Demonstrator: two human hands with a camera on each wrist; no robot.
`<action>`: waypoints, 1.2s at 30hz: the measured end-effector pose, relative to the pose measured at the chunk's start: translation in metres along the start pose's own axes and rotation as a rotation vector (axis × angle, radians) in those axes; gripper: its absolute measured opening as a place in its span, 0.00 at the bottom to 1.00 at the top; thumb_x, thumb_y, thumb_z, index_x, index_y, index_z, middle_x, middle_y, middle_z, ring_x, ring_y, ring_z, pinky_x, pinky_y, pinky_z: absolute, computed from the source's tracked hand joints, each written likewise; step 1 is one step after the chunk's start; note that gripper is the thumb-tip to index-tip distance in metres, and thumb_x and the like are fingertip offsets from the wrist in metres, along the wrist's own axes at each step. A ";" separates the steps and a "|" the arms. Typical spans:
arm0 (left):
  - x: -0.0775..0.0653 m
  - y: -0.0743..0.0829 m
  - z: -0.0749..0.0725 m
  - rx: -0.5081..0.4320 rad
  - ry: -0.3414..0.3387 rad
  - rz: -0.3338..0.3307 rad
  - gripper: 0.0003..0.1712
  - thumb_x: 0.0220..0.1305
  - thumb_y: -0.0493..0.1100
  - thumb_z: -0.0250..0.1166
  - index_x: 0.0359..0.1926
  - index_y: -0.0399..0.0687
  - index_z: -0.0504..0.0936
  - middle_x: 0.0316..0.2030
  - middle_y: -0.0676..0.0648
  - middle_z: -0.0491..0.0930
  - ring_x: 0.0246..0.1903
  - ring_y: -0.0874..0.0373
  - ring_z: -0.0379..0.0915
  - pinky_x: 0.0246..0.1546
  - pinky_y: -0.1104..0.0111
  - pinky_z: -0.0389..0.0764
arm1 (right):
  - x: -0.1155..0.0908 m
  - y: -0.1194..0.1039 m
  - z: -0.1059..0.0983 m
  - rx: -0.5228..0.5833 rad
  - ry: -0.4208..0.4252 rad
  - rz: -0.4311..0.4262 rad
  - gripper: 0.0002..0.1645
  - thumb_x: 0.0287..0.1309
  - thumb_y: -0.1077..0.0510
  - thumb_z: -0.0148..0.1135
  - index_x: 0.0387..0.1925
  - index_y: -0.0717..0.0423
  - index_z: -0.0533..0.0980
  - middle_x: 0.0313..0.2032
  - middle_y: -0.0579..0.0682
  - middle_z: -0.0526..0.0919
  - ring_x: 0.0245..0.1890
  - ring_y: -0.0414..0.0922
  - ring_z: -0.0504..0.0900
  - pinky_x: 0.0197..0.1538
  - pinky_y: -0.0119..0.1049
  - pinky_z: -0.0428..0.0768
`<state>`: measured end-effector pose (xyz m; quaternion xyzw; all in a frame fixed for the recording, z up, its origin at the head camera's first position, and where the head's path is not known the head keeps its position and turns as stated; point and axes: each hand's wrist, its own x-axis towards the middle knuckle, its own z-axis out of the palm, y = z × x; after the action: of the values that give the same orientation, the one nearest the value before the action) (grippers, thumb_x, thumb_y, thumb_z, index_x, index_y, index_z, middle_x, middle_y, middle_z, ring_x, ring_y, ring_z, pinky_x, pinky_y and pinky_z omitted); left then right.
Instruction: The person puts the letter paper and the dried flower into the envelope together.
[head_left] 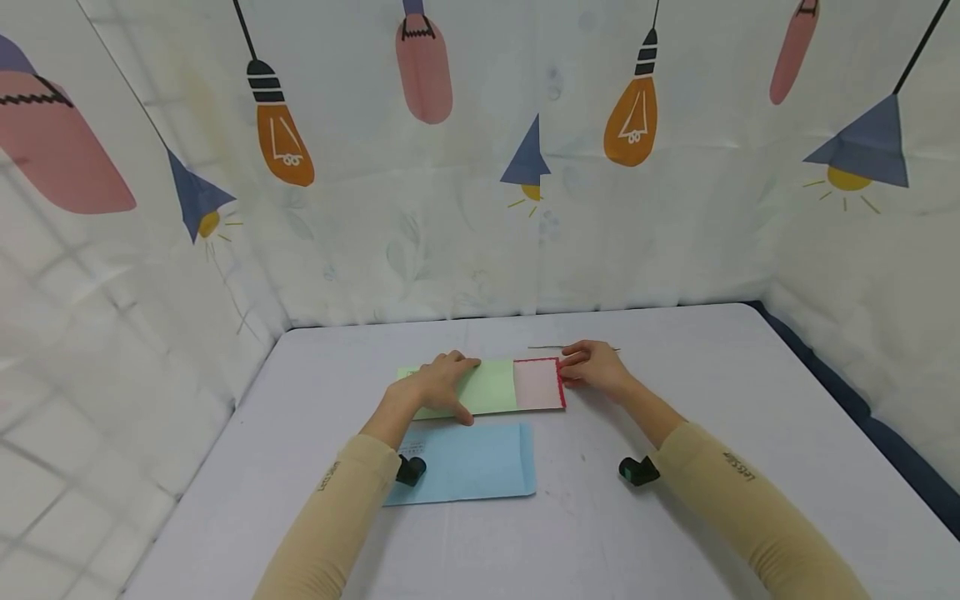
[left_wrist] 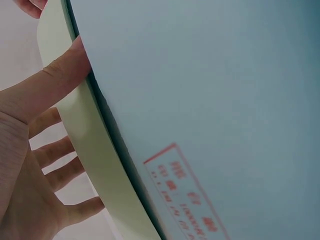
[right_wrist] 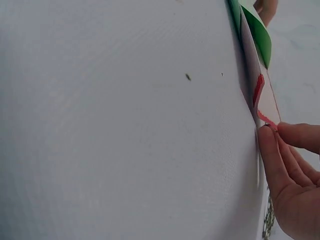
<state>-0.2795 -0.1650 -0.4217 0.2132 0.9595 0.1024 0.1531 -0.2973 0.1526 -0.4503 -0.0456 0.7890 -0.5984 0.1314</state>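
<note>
My left hand (head_left: 442, 382) spans a light green envelope (head_left: 491, 387), thumb at its near edge and fingers toward the far edge. In the right wrist view the envelope's green mouth (right_wrist: 261, 40) bulges open. A pale pink paper (head_left: 536, 385) with a red border sticks out of its right end. My right hand (head_left: 596, 367) pinches the paper's red edge between thumb and fingertips; the red strip (right_wrist: 267, 119) curls there. Nearer to me lies a light blue envelope (head_left: 480, 462), flat, with red print (left_wrist: 187, 195) near one edge in the left wrist view.
A thin dark strand (head_left: 546, 347) lies behind my right hand on the white-covered table (head_left: 645, 542). Small dark specks (right_wrist: 188, 77) dot the cloth. A patterned cloth wall (head_left: 480, 250) rises behind the far edge.
</note>
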 end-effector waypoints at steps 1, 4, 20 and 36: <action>0.000 0.000 0.000 0.000 -0.001 -0.001 0.60 0.49 0.59 0.83 0.78 0.51 0.62 0.69 0.43 0.66 0.68 0.44 0.61 0.64 0.43 0.67 | 0.000 0.000 0.001 -0.010 0.002 0.000 0.27 0.66 0.69 0.66 0.64 0.72 0.71 0.51 0.66 0.84 0.45 0.53 0.87 0.47 0.41 0.85; 0.000 0.000 0.000 -0.001 -0.003 -0.002 0.60 0.49 0.59 0.82 0.79 0.51 0.62 0.69 0.43 0.65 0.68 0.45 0.61 0.64 0.43 0.67 | 0.001 -0.001 0.004 -0.021 0.015 0.009 0.26 0.65 0.68 0.67 0.63 0.70 0.72 0.50 0.64 0.85 0.45 0.52 0.87 0.47 0.41 0.85; 0.001 0.000 0.001 0.009 -0.004 -0.003 0.60 0.49 0.59 0.82 0.78 0.51 0.62 0.70 0.42 0.65 0.69 0.44 0.60 0.63 0.42 0.67 | 0.004 0.001 0.011 0.018 -0.007 0.033 0.26 0.68 0.64 0.66 0.64 0.67 0.72 0.52 0.63 0.84 0.45 0.53 0.87 0.47 0.41 0.85; 0.002 -0.001 0.002 0.020 0.005 0.000 0.60 0.50 0.59 0.82 0.79 0.52 0.62 0.71 0.42 0.65 0.69 0.44 0.60 0.64 0.42 0.67 | 0.003 -0.002 0.016 0.056 -0.088 -0.010 0.27 0.71 0.63 0.63 0.67 0.68 0.68 0.53 0.65 0.82 0.47 0.54 0.85 0.49 0.43 0.85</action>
<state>-0.2805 -0.1646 -0.4239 0.2146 0.9608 0.0931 0.1485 -0.2957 0.1364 -0.4529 -0.0722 0.7652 -0.6184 0.1640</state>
